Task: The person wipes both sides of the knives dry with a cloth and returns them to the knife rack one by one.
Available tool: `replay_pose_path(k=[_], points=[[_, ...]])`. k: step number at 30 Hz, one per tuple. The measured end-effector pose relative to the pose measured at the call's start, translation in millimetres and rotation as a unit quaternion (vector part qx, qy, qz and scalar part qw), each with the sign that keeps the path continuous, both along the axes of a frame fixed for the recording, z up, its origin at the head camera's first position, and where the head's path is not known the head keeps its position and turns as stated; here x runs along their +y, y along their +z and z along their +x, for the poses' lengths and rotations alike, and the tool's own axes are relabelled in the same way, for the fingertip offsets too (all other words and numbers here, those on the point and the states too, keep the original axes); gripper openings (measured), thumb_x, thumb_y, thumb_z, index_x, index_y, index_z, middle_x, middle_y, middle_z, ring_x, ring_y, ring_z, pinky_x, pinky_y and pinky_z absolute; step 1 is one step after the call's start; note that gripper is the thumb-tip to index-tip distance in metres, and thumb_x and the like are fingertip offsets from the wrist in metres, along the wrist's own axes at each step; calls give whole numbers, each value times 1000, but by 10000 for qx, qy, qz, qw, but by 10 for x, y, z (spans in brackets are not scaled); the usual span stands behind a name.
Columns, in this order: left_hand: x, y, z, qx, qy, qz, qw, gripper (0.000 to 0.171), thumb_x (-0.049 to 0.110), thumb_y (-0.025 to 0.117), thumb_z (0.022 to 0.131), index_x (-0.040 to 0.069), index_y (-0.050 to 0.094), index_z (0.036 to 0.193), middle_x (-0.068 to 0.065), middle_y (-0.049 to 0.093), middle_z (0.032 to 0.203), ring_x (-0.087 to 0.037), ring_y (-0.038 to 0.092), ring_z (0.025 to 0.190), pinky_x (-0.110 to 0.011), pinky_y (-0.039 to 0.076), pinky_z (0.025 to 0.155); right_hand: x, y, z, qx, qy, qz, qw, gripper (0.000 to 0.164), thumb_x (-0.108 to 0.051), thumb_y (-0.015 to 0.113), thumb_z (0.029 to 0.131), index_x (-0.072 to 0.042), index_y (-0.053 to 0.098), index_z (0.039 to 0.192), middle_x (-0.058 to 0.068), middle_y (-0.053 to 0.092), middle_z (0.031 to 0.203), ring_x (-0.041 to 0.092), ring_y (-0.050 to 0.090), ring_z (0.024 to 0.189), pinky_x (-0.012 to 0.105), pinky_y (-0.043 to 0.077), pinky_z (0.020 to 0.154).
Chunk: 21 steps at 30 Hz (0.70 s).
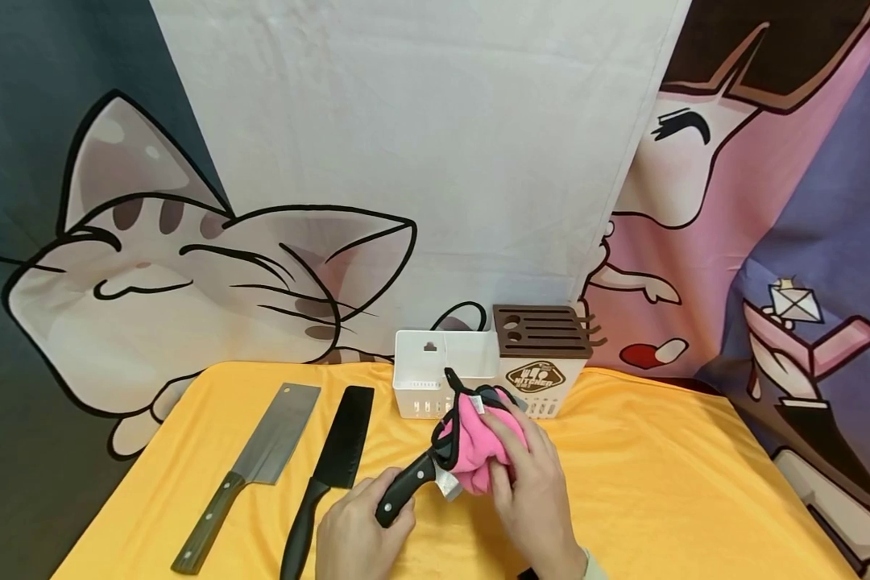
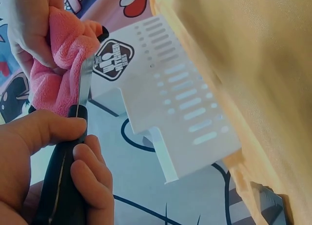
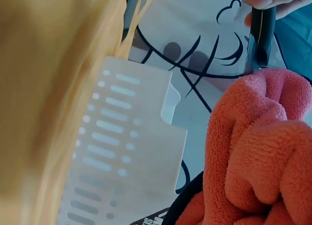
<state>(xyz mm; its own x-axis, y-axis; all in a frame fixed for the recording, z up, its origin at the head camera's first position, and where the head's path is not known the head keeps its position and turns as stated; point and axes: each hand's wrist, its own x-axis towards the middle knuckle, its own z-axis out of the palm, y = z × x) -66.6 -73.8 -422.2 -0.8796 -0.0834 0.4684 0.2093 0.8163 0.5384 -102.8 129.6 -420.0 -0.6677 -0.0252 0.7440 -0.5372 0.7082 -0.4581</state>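
Observation:
My left hand (image 1: 358,528) grips the black riveted handle of a knife (image 1: 408,486) above the yellow cloth. A pink towel (image 1: 474,447) with black edging is folded around its blade, held by my right hand (image 1: 536,475). In the left wrist view a short stretch of the shiny blade (image 2: 85,81) shows between handle and towel; the towel hides most of the rest. The right wrist view has the bunched towel (image 3: 263,147) large at the right, with the handle (image 3: 262,37) above it.
Left of my hands lie a cleaver (image 1: 279,431) with a wooden handle and a black knife (image 1: 344,435). A white perforated holder (image 1: 445,395) stands at the back, its right section topped by a brown slotted lid (image 1: 544,332). Behind hangs a printed curtain (image 1: 435,161).

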Motion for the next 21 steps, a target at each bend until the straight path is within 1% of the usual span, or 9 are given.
replay_pose_path(k=[4,7,11,13,16,18,21], points=[[5,-1,6,-15,-3,-18,10000,29,16,86,66,16,77,94,13,55,68,-1,41,55,-23,34,49,47,-14,-9,-36,-162,-6,9999,57,5,68,76,-14,68,129,13,57,140,37,55,123,39,36,107],[6,-5,4,11,-7,-16,10000,30,16,86,66,16,77,94,12,57,69,-1,42,55,-23,35,50,76,-17,-27,80,-271,-44,9996,58,7,66,75,-13,68,129,13,58,139,38,55,123,30,33,112],[7,-12,-3,58,-20,58,10000,29,15,86,66,16,77,94,14,53,67,0,39,54,-22,33,49,122,-4,-49,308,-378,-74,9988,62,13,67,72,-12,69,128,15,59,137,38,56,122,20,28,114],[5,-13,-4,102,-24,102,9999,29,14,86,66,16,77,94,14,52,66,0,39,53,-21,33,49,149,7,-57,409,-425,-79,9982,65,17,68,69,-12,69,127,15,59,136,37,57,121,17,28,112],[-2,-13,-8,199,3,169,9997,29,14,87,66,16,78,93,14,54,66,0,41,53,-22,35,49,180,29,-65,488,-403,-83,9980,72,22,71,63,-13,70,126,14,59,135,36,58,120,15,28,111],[-11,-14,-13,255,25,198,9995,29,14,87,66,17,78,93,14,57,67,0,43,54,-23,36,49,193,41,-68,486,-329,-58,9983,73,23,72,61,-14,71,124,13,60,135,35,57,121,16,28,112],[-25,-11,-19,241,43,269,9993,28,15,88,67,18,78,93,14,58,68,0,45,54,-23,37,50,198,56,-66,494,-250,37,9985,74,24,76,58,-13,73,121,13,60,136,37,57,121,19,26,114]])
